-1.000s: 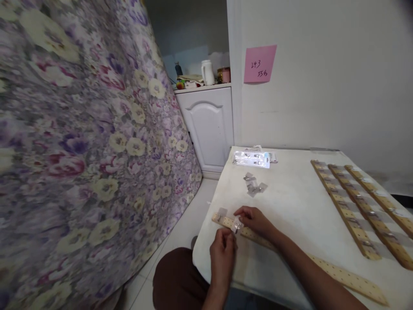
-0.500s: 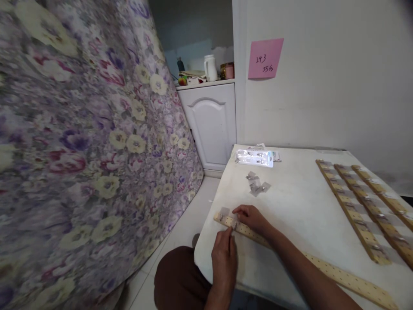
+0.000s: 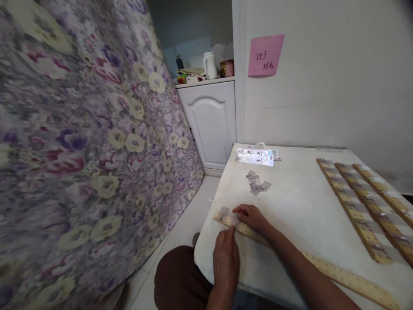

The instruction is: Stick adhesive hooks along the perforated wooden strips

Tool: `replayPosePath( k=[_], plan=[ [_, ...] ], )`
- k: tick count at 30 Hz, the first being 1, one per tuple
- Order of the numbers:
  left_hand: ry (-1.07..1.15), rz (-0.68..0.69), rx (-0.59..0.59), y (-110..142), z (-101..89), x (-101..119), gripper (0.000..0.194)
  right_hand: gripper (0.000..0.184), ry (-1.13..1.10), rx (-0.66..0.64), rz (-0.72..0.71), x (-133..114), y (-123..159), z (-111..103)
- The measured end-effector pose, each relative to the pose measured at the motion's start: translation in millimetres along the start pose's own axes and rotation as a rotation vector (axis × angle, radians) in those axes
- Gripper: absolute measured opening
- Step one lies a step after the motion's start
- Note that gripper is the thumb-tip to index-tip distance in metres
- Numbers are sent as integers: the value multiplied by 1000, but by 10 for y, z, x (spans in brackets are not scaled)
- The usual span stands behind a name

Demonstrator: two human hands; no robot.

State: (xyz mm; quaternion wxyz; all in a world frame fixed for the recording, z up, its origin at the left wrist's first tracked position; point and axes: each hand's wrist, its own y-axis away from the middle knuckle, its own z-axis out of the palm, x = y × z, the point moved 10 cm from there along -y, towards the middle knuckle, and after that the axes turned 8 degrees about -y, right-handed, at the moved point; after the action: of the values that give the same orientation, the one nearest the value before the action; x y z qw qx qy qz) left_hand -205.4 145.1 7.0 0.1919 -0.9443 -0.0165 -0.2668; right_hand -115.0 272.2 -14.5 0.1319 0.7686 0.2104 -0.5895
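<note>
A long, pale wooden strip with rows of holes (image 3: pixel 345 275) lies along the table's near side. At its left end sits a small metal piece with a clear plastic square (image 3: pixel 222 214). Just right of it is a second such metal piece (image 3: pixel 235 223) on the strip. My left hand (image 3: pixel 226 256) has its fingertips closed at this piece from the near side. From the far side, my right hand (image 3: pixel 253 218) pinches at its clear plastic, thumb and forefinger together. The fingers partly hide the piece, and my right forearm covers the strip's middle.
Several loose metal pieces with clear plastic squares (image 3: pixel 257 185) lie farther up the white table (image 3: pixel 290 198). Behind them is a clear blister pack (image 3: pixel 254 156). Three wooden strips (image 3: pixel 351 211) fitted with similar pieces stand at the right. A floral curtain (image 3: pixel 97 172) hangs at the left.
My left hand has shifted slightly right and its fingertips are now closer to the second metal piece. My right hand stays nearly in place.
</note>
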Motion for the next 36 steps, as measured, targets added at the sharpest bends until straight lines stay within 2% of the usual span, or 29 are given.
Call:
replayPosePath(
  k=[36],
  plan=[
    [-111,46,29,3,-11,64,41,27,42,29,-9,-17,17,-36]
  ],
)
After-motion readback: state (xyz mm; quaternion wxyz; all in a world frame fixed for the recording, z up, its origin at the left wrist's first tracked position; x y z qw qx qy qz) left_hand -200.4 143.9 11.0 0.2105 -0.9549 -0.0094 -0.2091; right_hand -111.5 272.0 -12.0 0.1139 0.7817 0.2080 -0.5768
